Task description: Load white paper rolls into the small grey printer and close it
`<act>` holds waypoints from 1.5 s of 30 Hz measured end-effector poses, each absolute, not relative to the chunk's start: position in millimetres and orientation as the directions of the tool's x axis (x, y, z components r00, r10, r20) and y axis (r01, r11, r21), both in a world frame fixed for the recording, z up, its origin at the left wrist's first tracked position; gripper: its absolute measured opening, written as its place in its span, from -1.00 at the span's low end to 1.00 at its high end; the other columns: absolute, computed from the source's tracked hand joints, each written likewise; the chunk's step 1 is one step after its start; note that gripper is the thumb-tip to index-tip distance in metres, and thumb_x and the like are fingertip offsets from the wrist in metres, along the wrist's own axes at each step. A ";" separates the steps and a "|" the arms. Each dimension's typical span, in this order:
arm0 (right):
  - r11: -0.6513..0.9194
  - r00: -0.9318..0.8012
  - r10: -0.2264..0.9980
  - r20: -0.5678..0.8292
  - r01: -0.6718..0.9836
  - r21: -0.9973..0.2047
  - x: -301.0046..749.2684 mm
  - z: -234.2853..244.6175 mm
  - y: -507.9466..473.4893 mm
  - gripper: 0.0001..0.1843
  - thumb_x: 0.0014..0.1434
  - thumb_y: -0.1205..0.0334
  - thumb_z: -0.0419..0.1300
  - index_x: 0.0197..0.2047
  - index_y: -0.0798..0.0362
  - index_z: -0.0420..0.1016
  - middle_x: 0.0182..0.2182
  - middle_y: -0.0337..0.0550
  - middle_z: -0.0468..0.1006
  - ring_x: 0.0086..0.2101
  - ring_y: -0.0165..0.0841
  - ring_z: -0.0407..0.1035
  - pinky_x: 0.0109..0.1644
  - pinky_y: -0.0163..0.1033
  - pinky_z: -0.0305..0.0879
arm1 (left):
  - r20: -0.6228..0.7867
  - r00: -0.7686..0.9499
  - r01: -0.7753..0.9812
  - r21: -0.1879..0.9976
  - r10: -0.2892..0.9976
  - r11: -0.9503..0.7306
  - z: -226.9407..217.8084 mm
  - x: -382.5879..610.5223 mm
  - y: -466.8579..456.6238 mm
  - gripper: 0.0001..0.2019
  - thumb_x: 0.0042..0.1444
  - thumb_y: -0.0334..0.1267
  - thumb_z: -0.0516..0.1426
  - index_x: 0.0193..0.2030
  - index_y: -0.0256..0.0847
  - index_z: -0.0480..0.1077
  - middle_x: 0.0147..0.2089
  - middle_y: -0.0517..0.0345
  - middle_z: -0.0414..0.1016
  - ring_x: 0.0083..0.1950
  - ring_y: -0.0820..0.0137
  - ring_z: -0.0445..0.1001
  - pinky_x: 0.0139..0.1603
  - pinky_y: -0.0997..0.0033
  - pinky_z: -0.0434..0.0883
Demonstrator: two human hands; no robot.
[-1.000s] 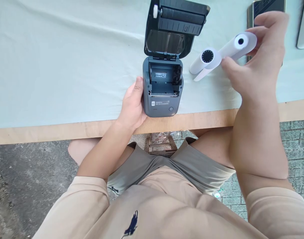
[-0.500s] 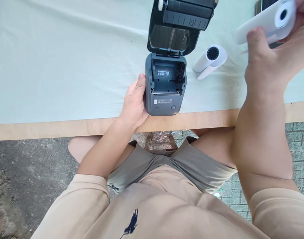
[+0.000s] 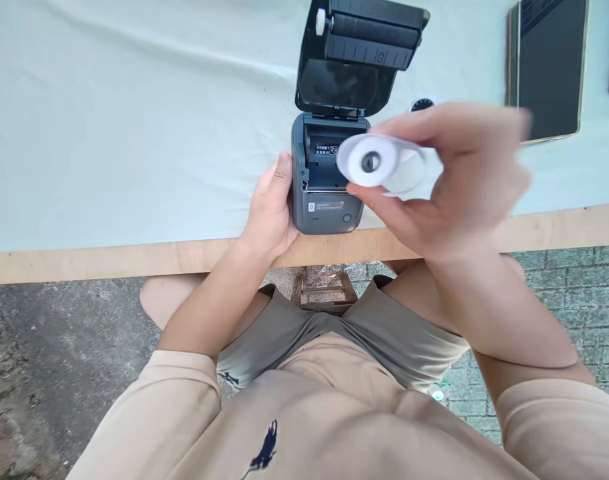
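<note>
A: Why is the printer cupped by the closed left hand?
B: For steadiness, presumably; the lid is raised.
A: And the white roll?
B: It is pinched by the half-closed right hand, before the printer's right side; the hollow end is turned into view, long axis seen nearly end-on.

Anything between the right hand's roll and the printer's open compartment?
Nothing visible: the lid is swung open, and the roll in the right hand overlaps the right side of the compartment in this view.
</note>
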State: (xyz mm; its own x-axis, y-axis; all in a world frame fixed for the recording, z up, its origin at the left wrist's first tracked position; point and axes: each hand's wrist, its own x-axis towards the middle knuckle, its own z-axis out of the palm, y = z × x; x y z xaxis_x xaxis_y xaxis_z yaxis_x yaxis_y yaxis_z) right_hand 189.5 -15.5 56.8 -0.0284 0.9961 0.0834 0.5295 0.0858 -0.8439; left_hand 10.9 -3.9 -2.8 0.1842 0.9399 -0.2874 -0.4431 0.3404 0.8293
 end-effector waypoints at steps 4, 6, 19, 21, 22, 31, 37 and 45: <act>0.439 -0.254 0.856 0.450 0.817 -0.373 176.3 57.8 -7.0 -0.87 0.24 0.03 0.19 -0.17 -0.18 0.45 -0.20 -0.33 0.62 -0.21 -0.28 0.48 -0.02 -0.03 0.22 | -0.316 0.190 -0.440 0.819 0.930 0.368 -1.3 10.8 -4.3 -0.57 0.25 0.15 0.00 -0.16 -0.14 0.50 -0.20 0.18 0.64 0.04 0.29 0.61 0.09 0.26 0.58; 0.453 -0.320 0.838 0.442 0.860 -0.236 172.7 57.8 -2.8 -0.87 0.31 0.05 0.10 -0.15 -0.18 0.44 -0.20 -0.33 0.62 -0.23 -0.31 0.47 -0.08 -0.07 0.17 | -0.310 0.185 -0.456 0.813 0.933 0.361 -2.9 11.2 -4.1 -0.58 0.25 0.15 0.00 -0.17 -0.13 0.50 -0.22 0.20 0.64 0.07 0.29 0.60 0.11 0.26 0.57; 0.362 -0.335 0.917 0.216 0.927 -0.100 160.0 60.3 7.9 -0.82 0.36 0.21 -0.03 -0.13 -0.05 0.39 -0.32 -0.18 0.56 -0.28 -0.21 0.43 -0.14 -0.09 0.09 | -0.318 0.206 -0.532 0.757 0.925 0.379 3.7 9.6 -5.8 -0.65 0.28 0.02 0.05 -0.21 -0.20 0.51 -0.29 0.24 0.62 -0.01 0.37 0.64 0.13 0.34 0.56; 0.349 -0.330 0.928 0.175 0.932 -0.093 159.8 60.1 9.0 -0.85 0.34 0.20 0.00 -0.15 -0.03 0.38 -0.38 -0.17 0.54 -0.32 -0.21 0.42 -0.15 -0.08 0.11 | -0.324 0.202 -0.536 0.753 0.924 0.381 3.3 9.5 -5.6 -0.66 0.27 0.02 0.06 -0.21 -0.19 0.51 -0.31 0.25 0.61 -0.02 0.37 0.64 0.12 0.34 0.56; 0.352 -0.333 0.927 0.171 0.931 -0.097 159.9 59.8 9.4 -0.86 0.34 0.19 0.01 -0.17 -0.03 0.38 -0.39 -0.18 0.53 -0.32 -0.21 0.42 -0.15 -0.08 0.12 | -0.325 0.196 -0.536 0.754 0.925 0.379 2.9 9.5 -5.6 -0.66 0.26 0.03 0.07 -0.21 -0.19 0.51 -0.31 0.25 0.61 -0.02 0.37 0.64 0.12 0.34 0.56; 0.440 -0.365 0.842 0.397 0.890 -0.116 166.8 50.6 4.9 -0.78 0.35 0.30 0.01 -0.35 -0.02 0.36 -0.29 -0.31 0.61 -0.32 -0.34 0.40 -0.20 -0.12 0.03 | -0.304 0.184 -0.532 0.769 0.935 0.355 -1.4 10.5 -5.1 -0.63 0.27 0.06 0.04 -0.20 -0.20 0.50 -0.31 0.21 0.59 0.14 0.30 0.56 0.14 0.28 0.55; 0.598 -0.404 0.633 0.660 0.797 -0.085 165.8 42.1 -5.7 -0.82 0.31 0.36 0.08 -0.35 -0.03 0.36 -0.38 -0.39 0.59 -0.38 -0.42 0.35 -0.24 -0.16 0.03 | -0.301 0.190 -0.537 0.765 0.935 0.355 -1.1 11.5 -4.7 -0.61 0.28 0.06 0.02 -0.18 -0.20 0.51 -0.34 0.19 0.57 0.10 0.30 0.57 0.12 0.28 0.55; 0.704 -0.412 0.534 0.739 0.700 -0.119 169.9 29.1 -19.0 -0.87 0.17 0.37 0.23 -0.35 -0.01 0.36 -0.40 -0.42 0.60 -0.36 -0.46 0.41 -0.28 -0.20 0.09 | -0.322 0.194 -0.565 0.735 0.927 0.374 4.2 12.5 -4.9 -0.62 0.33 -0.02 -0.01 -0.17 -0.24 0.51 -0.33 0.21 0.59 -0.02 0.42 0.60 0.14 0.38 0.51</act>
